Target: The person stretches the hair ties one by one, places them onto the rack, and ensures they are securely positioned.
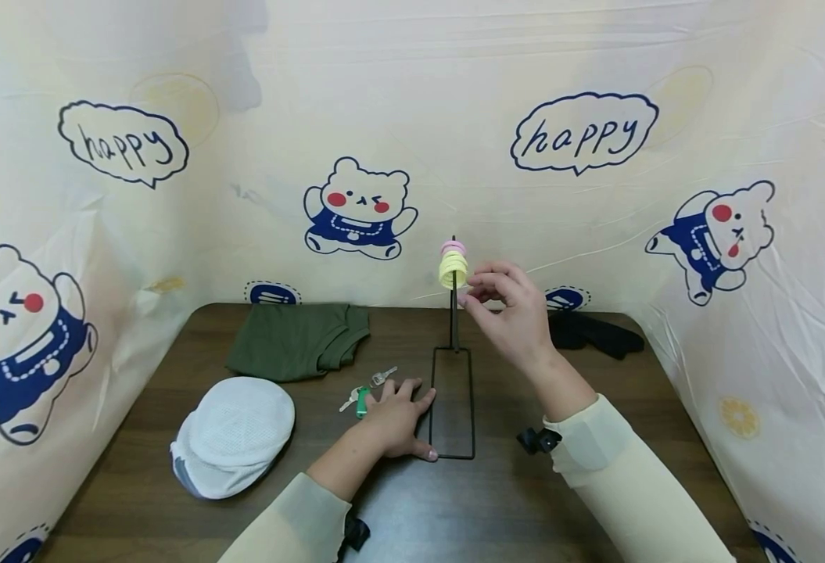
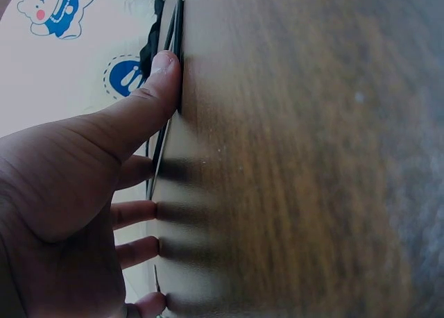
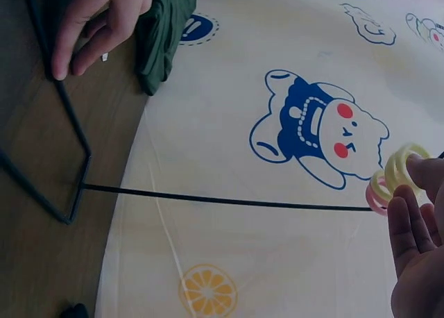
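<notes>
A black wire stand (image 1: 473, 407) has a flat rectangular base, and from its far end an upright rod rises. Several pale yellow rings (image 1: 452, 270) hang near its top, with pink rings (image 1: 453, 247) behind them; they look like hair ties. My right hand (image 1: 514, 320) is raised just right of the yellow rings, fingers loosely bent, thumb apart from them. In the right wrist view its thumb (image 3: 427, 172) overlaps the rings; contact is unclear. My left hand (image 1: 399, 422) spreads its fingers at the base's left side, thumb resting on the near corner.
Keys (image 1: 382, 376) with a green tag (image 1: 362, 402) lie by my left hand. A white cap (image 1: 236, 434) sits at left, folded dark green cloth (image 1: 299, 340) behind it. Black cloth (image 1: 595, 332) lies at back right. A printed curtain (image 1: 412, 117) surrounds the brown table (image 1: 560, 500).
</notes>
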A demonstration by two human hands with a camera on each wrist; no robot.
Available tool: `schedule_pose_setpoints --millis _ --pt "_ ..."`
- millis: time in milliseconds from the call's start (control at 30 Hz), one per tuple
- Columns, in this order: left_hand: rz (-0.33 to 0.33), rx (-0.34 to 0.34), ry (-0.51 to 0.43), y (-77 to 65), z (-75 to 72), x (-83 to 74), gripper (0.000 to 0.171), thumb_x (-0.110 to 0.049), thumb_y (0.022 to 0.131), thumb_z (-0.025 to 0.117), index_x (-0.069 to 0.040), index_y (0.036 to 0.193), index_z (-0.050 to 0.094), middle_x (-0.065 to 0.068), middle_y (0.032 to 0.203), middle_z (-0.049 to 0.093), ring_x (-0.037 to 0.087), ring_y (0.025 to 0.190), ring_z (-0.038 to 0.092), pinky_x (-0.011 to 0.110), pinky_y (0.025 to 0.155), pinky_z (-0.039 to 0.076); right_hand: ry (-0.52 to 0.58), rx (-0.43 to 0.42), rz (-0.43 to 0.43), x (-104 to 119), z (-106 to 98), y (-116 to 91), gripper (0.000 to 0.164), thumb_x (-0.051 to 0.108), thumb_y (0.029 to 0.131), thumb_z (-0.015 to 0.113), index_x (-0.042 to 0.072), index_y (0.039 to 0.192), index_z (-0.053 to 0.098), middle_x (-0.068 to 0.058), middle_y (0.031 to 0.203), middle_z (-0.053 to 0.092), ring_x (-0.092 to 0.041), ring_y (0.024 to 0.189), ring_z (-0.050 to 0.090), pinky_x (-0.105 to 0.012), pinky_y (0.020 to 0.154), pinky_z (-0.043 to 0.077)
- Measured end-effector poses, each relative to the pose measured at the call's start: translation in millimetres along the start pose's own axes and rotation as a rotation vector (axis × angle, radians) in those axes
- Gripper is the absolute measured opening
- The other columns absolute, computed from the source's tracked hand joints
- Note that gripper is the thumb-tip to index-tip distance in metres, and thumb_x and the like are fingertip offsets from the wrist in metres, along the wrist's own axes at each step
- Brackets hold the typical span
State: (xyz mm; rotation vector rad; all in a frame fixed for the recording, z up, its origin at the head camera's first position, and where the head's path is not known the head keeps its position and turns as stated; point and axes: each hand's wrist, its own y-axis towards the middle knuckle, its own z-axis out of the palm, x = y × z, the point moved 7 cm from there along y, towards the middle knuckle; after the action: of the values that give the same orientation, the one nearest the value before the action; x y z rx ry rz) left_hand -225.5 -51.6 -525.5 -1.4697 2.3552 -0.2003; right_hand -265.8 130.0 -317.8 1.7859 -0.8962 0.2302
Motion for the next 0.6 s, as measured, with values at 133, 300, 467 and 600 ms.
schedule_pose_setpoints --millis 133,300,467,600 --pt "-0.004 -0.003 -0.004 -0.2 -1.2 0.5 0.111 -0.075 0.073 0.078 -0.03 0.164 0.034 0.007 0.169 0.025 0.038 0.139 0.03 0.062 0.092 0.033 -0.006 0.011 -0.003 -3 -6 -10 0.022 0.004 0.083 0.088 0.003 0.103 0.077 -0.007 0.115 0.067 -0.017 0.086 0.071 -0.033 0.077 0.059" --pt "-0.007 -0.004 0.004 -1.2 -0.2 2.0 0.111 -0.076 0.073 0.077 -0.031 0.164 0.034 0.006 0.169 0.025 0.037 0.139 0.03 0.061 0.093 0.033 -0.027 0.031 -0.011 -7 -16 -27 0.023 0.004 0.083 0.088 0.005 0.103 0.078 -0.007 0.114 0.068 -0.018 0.086 0.07 -0.027 0.078 0.057" --pt "0.003 -0.014 0.005 -2.8 0.2 2.7 0.11 -0.076 0.074 0.077 -0.031 0.164 0.034 0.007 0.169 0.024 0.037 0.14 0.03 0.059 0.093 0.032 -0.025 0.025 -0.003 -11 -30 -46 0.023 0.001 0.081 0.088 0.004 0.102 0.078 -0.009 0.113 0.068 -0.019 0.085 0.07 -0.02 0.08 0.054" --pt "0.009 -0.025 0.0 -3.7 -0.1 3.1 0.108 -0.075 0.076 0.076 -0.031 0.164 0.033 0.007 0.169 0.024 0.037 0.143 0.029 0.059 0.093 0.033 -0.043 0.016 0.018 -19 -41 -60 0.024 -0.001 0.079 0.089 0.005 0.101 0.079 -0.01 0.113 0.068 -0.019 0.085 0.07 -0.018 0.08 0.054"
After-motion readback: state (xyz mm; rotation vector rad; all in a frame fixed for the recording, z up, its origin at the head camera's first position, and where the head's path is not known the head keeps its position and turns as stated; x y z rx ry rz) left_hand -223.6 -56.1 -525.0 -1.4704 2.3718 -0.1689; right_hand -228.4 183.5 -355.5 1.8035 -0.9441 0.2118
